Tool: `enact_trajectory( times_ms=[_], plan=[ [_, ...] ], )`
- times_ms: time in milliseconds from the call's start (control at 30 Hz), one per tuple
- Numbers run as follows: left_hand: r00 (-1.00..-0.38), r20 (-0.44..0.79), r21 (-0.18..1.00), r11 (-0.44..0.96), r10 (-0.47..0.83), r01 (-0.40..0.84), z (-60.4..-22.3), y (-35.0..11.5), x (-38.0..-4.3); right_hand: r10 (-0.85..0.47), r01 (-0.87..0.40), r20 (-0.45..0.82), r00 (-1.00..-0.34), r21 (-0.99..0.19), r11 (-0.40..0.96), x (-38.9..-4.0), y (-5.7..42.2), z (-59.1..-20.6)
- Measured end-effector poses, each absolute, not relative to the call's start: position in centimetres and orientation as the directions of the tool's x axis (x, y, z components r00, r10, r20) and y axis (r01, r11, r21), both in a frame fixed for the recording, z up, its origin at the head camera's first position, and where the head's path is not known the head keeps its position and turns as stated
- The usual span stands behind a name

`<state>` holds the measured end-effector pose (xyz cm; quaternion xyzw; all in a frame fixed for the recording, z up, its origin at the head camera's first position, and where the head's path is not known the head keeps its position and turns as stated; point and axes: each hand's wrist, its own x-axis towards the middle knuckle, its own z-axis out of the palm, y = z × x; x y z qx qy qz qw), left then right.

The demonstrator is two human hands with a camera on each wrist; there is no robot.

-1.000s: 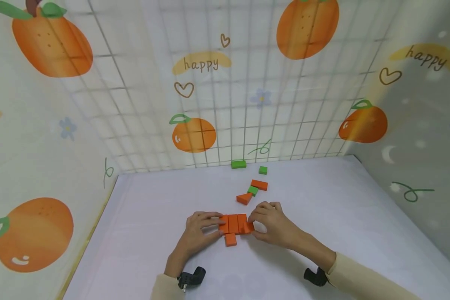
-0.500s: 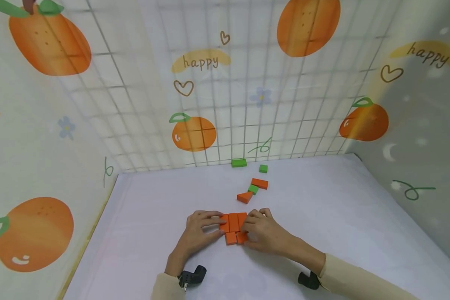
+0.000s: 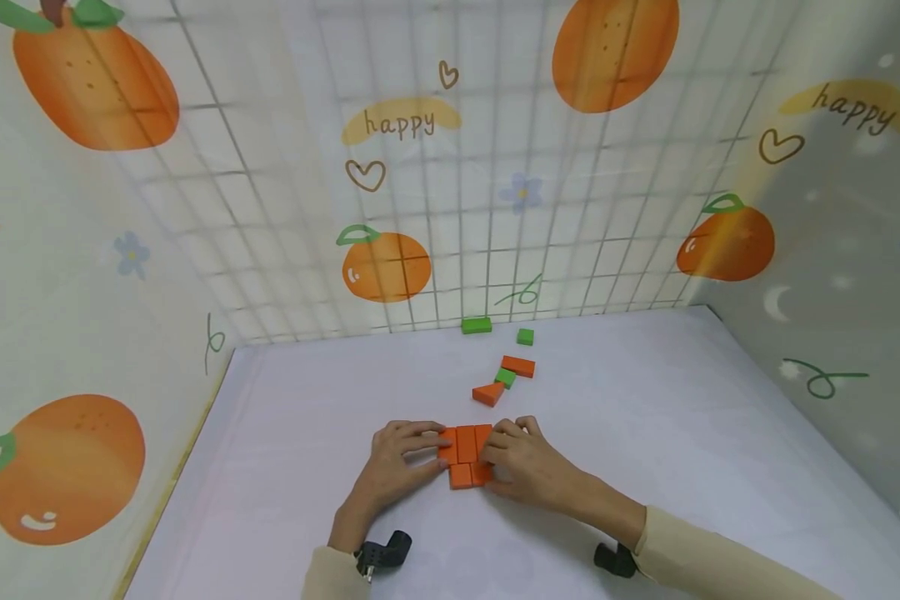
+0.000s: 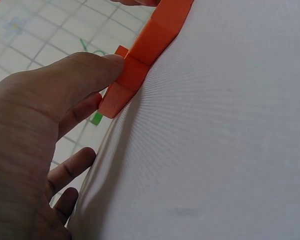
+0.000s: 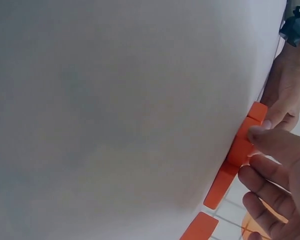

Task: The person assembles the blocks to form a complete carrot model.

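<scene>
Three upright orange rectangular blocks point(image 3: 466, 444) lie side by side on the white table, apparently touching. Below them sit two small orange blocks, the left one point(image 3: 461, 476) uncovered and the right one point(image 3: 481, 474) partly behind fingers. My left hand point(image 3: 397, 457) holds the leftmost tall block point(image 3: 446, 455), thumb at its lower end and fingers over its upper part. With thumb and fingertips, my right hand point(image 3: 528, 467) pinches the right small block. In the left wrist view the thumb presses the orange block point(image 4: 121, 95); the right wrist view has the right thumb against an orange block point(image 5: 240, 150).
Beyond the hands lie an orange triangular block point(image 3: 487, 394), a small green block point(image 3: 505, 378) and an orange rectangular block point(image 3: 519, 367). Farther back are another small green block point(image 3: 525, 337) and a long green block point(image 3: 476, 325) near the patterned backdrop point(image 3: 480, 233).
My right hand has moved left and slightly nearer with a small orange block, from the row's right end to beside the other small block. The left hand has stayed in place.
</scene>
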<state>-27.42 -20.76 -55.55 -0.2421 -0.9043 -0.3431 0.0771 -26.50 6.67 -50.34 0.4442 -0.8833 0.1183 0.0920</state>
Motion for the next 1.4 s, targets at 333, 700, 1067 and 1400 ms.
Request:
enact_trajectory(
  times_ms=[333,700,1067,1400],
  plan=[
    [-0.872,0.307,0.587,0.645,0.382,0.489,-55.6,-20.7,-27.3,-0.623,-0.693,0.305,-0.720,-0.282,0.663,-29.1,8.2,-49.0],
    [-0.876,0.312,0.586,0.651,0.368,0.482,-55.7,-20.8,-27.3,-0.450,-0.569,0.373,-0.812,-0.330,0.753,-35.4,11.7,-47.8],
    [-0.871,0.331,0.594,0.637,0.363,0.491,-56.0,-20.6,-27.4,-0.375,-0.451,0.261,-0.889,-0.362,0.816,-39.6,12.7,-49.4],
    [-0.873,0.327,0.604,0.630,0.362,0.488,-55.8,-20.7,-27.3,-0.363,-0.400,0.167,-0.917,-0.377,0.835,-41.4,12.8,-50.3]
  ],
)
